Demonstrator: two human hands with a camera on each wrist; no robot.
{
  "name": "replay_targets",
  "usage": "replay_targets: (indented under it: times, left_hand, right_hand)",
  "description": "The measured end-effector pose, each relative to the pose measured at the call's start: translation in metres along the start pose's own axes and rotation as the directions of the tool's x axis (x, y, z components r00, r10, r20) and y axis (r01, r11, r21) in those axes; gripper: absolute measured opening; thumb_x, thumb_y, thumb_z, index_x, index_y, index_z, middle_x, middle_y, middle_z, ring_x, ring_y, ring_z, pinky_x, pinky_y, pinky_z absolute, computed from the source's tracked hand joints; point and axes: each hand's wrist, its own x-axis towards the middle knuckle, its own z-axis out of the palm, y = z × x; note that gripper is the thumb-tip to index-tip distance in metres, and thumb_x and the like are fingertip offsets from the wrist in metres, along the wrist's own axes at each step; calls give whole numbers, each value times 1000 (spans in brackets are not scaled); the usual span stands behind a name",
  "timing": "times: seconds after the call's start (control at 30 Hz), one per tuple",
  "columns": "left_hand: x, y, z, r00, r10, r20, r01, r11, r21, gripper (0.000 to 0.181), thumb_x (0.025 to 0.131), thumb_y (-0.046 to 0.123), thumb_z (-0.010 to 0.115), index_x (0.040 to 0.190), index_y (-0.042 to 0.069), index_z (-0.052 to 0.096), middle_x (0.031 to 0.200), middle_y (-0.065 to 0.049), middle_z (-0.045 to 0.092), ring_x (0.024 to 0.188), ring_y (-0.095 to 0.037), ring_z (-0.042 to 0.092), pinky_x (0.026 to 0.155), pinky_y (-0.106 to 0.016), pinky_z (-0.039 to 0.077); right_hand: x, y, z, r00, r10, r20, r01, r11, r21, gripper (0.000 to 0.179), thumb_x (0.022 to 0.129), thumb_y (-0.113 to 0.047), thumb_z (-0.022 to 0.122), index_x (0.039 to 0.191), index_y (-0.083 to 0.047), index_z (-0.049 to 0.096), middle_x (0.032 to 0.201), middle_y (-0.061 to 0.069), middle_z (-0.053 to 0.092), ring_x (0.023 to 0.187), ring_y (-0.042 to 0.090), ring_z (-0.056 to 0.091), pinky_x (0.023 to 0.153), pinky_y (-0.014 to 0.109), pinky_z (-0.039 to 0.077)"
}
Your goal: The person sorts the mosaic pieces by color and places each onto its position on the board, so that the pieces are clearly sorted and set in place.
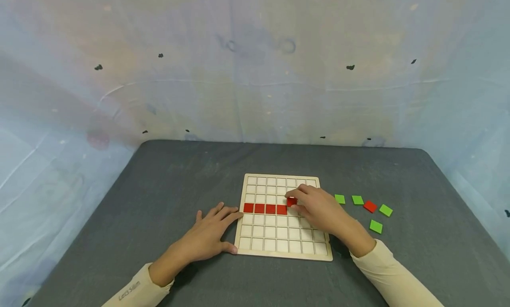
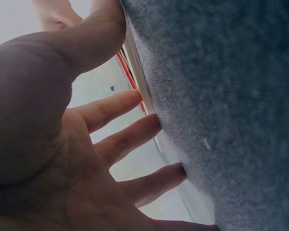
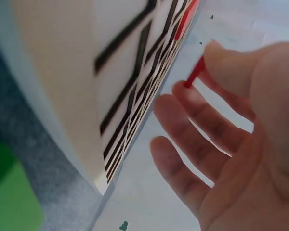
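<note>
A pale wooden grid board (image 1: 283, 255) lies flat on the dark table. Several red square tiles (image 1: 259, 208) fill neighbouring cells in one row, starting from its left side. Over that row, my right hand (image 1: 320, 208) pinches another red tile (image 1: 292, 202) between thumb and fingers. The right wrist view shows this held tile (image 3: 195, 72) edge-on, raised off the grid, with the other fingers loosely bent. My left hand (image 1: 209, 234) rests at the board's left edge, fingers spread, the thumb at the lower left corner. Its fingertips (image 2: 149, 124) touch the board's side and the table cloth.
Right of the board lie several loose green tiles (image 1: 376, 226) and one red tile (image 1: 370, 206). The dark cloth-covered table (image 1: 191, 165) ends at a pale hanging sheet (image 1: 255, 99) behind and at both sides.
</note>
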Motion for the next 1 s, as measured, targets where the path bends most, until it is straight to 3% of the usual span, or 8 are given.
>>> replay_targets:
  times: [0.23,0.47,0.73,1.0]
  left_hand:
    - [0,1,-1,1000,-3,1,3,1000,-1,85,74,50,80,149,29,45,158,2,39,152,-40,24,101,-85,20]
    - [-1,2,-2,1000,-7,0,7,1000,-2,85,74,49,80,149,29,45,158,1,39,151,-40,24,101,-85,20]
    - [0,2,-1,1000,-1,-1,1,1000,-1,85,74,49,80,149,29,45,158,1,39,152,-40,24,101,-85,19]
    - [0,1,1,1000,-3,-4,3,1000,1,85,74,49,80,149,29,45,158,1,39,152,-40,24,101,-85,19]
  right_hand:
    - [0,2,3,999,25,22,-25,1000,-10,32,90,-24,75,121,-17,68,104,-1,67,83,13,61,73,32,52]
    - [1,-1,-7,1000,19,-25,-18,1000,5,34,88,-22,77,120,-17,67,104,-2,67,81,12,61,73,32,54]
    - [0,0,3,997,62,51,-62,998,13,30,91,-27,74,119,-17,68,106,-2,67,82,12,62,74,32,53]
    - [2,-6,1,999,39,20,-39,999,15,30,91,-26,74,119,-16,68,105,-1,67,84,14,64,74,34,54]
